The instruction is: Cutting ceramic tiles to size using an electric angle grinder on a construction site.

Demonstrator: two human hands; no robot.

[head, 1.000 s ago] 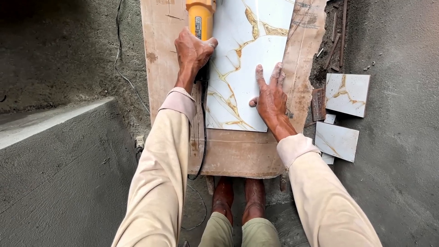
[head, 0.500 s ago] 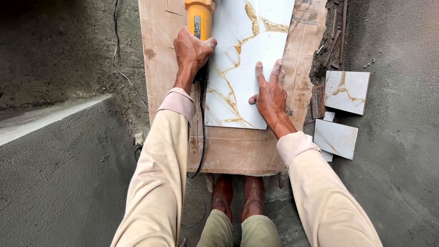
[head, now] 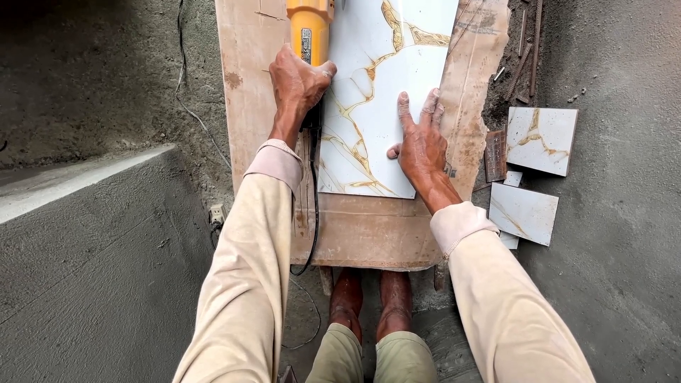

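Outdoors, left hand point(head: 298, 81) grips yellow grinder point(head: 309, 28); flat right hand point(head: 420, 145) presses tile point(head: 376, 106) on board point(head: 369, 230).

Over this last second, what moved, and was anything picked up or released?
Very little. The right hand drew slightly back toward the person on the white gold-veined marble tile, remaining flat on it. The left hand kept its grip on the yellow handheld power cutter at the tile's left edge. Nothing was picked up or released. The brown wooden board and the cut tile pieces on the right stayed put.
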